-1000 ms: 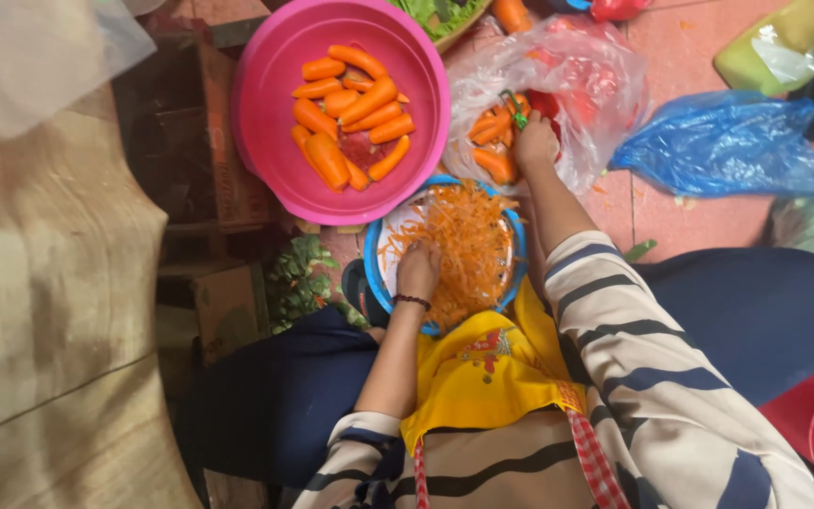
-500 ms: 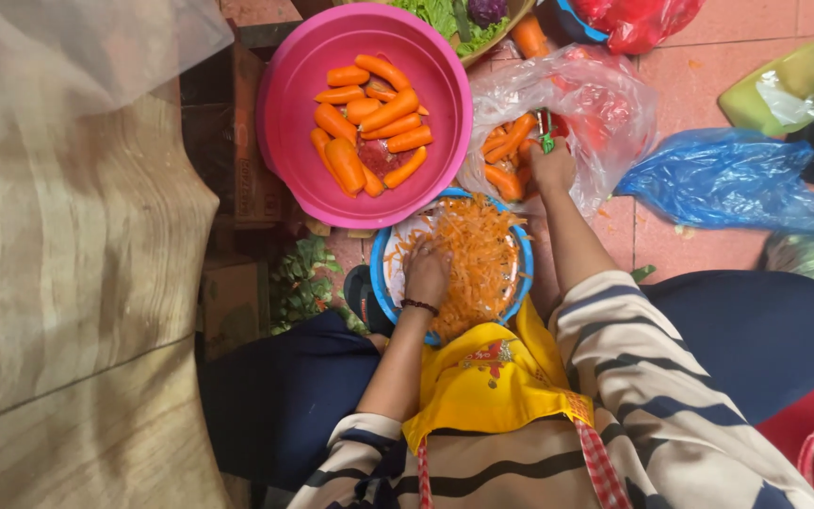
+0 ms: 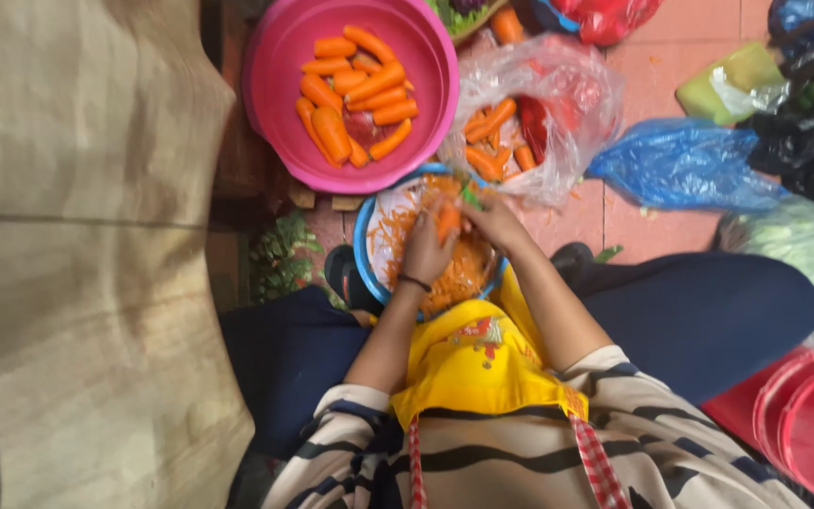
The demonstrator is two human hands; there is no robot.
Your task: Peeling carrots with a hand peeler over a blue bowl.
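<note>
Hands meet over the blue-rimmed bowl of orange shavings (image 3: 374, 236): left hand (image 3: 423, 250) wrapped round a stubby orange carrot (image 3: 448, 220), right hand (image 3: 490, 219) pinching a small green peeler (image 3: 469, 195) against it

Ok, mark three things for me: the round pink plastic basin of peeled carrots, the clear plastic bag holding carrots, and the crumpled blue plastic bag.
Round pink plastic basin (image 3: 275, 71): head view, bare left inner wall.
Clear plastic bag (image 3: 572, 85): head view, upper right film.
Crumpled blue plastic bag (image 3: 685, 165): head view, its middle.

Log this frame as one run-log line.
left hand: holds carrot | right hand: on carrot, peeler hidden | below: blue bowl of peelings | peeled carrots: pink basin
</note>
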